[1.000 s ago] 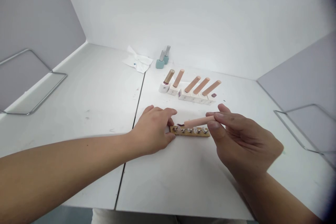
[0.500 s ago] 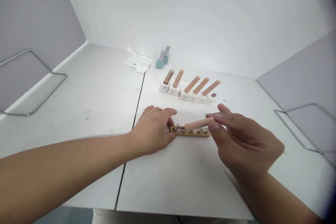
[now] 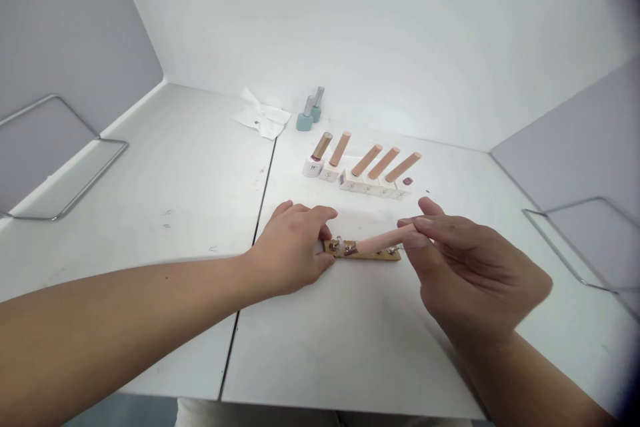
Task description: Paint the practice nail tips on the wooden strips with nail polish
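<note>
My left hand (image 3: pixel 296 248) grips the left end of a narrow wooden nail tip stand (image 3: pixel 381 256), thumb in front and fingers behind. Small metal holders and a clear nail tip (image 3: pixel 341 242) show along its top. Between the thumb and fingers of my right hand (image 3: pixel 470 277) is a nail polish brush (image 3: pixel 385 240) with a long peach cap handle. It slants down to the left over the stand, with its dark bristle end close to the tips at the left. Whether the bristles touch a tip I cannot tell. The handle hides part of the stand.
Behind the stand is a row of nail polish bottles (image 3: pixel 352 183), most with peach caps; the rightmost is uncapped (image 3: pixel 407 181). Two teal bottles (image 3: pixel 305 121) and a crumpled tissue (image 3: pixel 265 121) lie farther back. Wire frames (image 3: pixel 90 177) stand at both sides.
My right hand and the brush have shifted slightly right, and the brush tilts more steeply, its dark bristle end now showing. My left hand and the stand have stayed in place.
</note>
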`<state>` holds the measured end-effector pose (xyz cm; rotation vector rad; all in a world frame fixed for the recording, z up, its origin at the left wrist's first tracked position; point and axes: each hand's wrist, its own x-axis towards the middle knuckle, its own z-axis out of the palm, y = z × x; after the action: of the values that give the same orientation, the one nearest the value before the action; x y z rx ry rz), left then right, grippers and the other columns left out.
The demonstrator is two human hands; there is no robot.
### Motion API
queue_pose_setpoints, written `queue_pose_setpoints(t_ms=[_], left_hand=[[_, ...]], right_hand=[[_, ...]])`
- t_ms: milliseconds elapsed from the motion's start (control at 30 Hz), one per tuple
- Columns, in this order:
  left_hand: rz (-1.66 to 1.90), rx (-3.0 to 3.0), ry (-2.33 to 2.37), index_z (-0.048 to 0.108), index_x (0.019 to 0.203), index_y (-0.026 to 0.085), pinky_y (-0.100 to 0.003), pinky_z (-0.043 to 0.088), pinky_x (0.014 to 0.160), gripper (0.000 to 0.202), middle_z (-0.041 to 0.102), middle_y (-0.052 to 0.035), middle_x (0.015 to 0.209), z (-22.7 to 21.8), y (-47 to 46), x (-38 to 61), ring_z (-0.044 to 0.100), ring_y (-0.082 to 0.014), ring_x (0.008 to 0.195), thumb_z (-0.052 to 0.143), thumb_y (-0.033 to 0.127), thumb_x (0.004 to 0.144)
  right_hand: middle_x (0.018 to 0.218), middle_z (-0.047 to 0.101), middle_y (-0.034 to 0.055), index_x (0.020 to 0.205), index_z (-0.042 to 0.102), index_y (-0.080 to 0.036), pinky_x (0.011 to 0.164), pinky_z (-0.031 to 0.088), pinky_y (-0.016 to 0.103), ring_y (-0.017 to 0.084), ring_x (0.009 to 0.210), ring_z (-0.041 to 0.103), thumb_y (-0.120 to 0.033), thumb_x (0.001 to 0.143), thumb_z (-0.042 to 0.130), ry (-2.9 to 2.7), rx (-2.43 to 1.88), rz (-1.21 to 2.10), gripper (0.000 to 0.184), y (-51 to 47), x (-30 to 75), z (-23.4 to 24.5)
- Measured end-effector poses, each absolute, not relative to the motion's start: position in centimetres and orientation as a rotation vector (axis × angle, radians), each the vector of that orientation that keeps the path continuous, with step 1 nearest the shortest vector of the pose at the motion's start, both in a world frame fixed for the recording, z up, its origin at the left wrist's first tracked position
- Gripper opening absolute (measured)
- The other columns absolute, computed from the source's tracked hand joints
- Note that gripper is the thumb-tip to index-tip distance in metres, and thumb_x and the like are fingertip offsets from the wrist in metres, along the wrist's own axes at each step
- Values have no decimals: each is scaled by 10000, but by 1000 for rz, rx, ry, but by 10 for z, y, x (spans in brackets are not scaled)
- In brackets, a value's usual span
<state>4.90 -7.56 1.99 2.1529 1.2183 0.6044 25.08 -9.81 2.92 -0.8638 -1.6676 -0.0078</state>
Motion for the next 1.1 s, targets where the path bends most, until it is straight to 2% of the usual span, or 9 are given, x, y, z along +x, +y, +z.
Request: queue_pose_setpoints(t_ms=[400,700,1100], left_hand=[[599,2152,1231,499,1194,189,-429,371,978,485,705,0,966,19,-75,49,549,-244,1002,649,222,733],[586,2149,1229,495,1198,188,-437,362,989,488,703,-1,969,21,-75,49,555,-244,1011,645,214,734],[588,2154,1230,501,1196,185,-446,369,987,485,704,-1,962,20,-75,49,558,-247,1018,646,214,734]], right_hand=[[772,682,-42,936,679,-253,932,543,499,155,711,680,-65,676,722,-1632,-917,-30,323,-97,247,30],[761,686,-45,942,682,-269,925,544,503,154,691,678,-82,681,718,-1630,-932,-45,322,-98,248,29],[771,683,-41,946,687,-236,939,543,484,143,708,679,-40,645,731,-1625,-901,-27,363,-97,248,29]])
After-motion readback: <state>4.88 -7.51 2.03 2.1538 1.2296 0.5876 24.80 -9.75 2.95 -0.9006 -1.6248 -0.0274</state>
